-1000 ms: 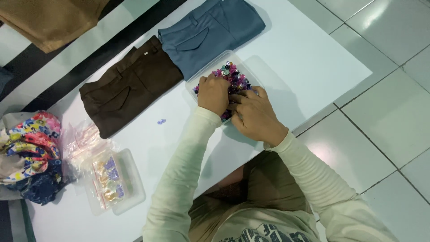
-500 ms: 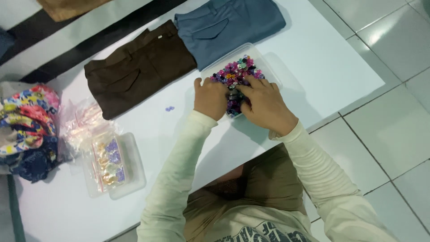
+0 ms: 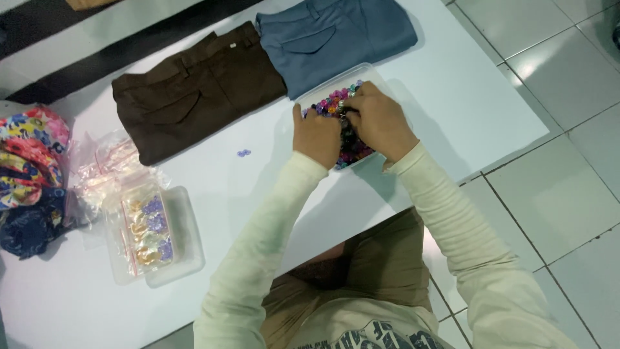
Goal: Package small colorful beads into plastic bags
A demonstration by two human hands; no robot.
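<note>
A clear plastic tray [image 3: 329, 86] full of small colourful beads [image 3: 330, 103] lies on the white table [image 3: 452, 97] near its front edge. My left hand [image 3: 316, 136] rests on the tray's near left side, fingers curled among the beads. My right hand [image 3: 380, 119] covers the tray's right half, its fingers bent down into the pile. Whether either hand pinches a bead is hidden. One small purple piece [image 3: 243, 153] lies loose on the table to the left of the tray.
Folded brown trousers [image 3: 194, 90] and folded grey-blue trousers [image 3: 336, 35] lie behind the tray. At left sit a clear lidded box of small bags [image 3: 152, 232], crumpled plastic bags [image 3: 103, 165] and colourful floral cloth [image 3: 29, 174]. Tiled floor [image 3: 568, 161] is at right.
The view has shifted, so everything sits a little further right and lower in frame. Both hands stay on the bead tray, with the right hand moved further over the beads.
</note>
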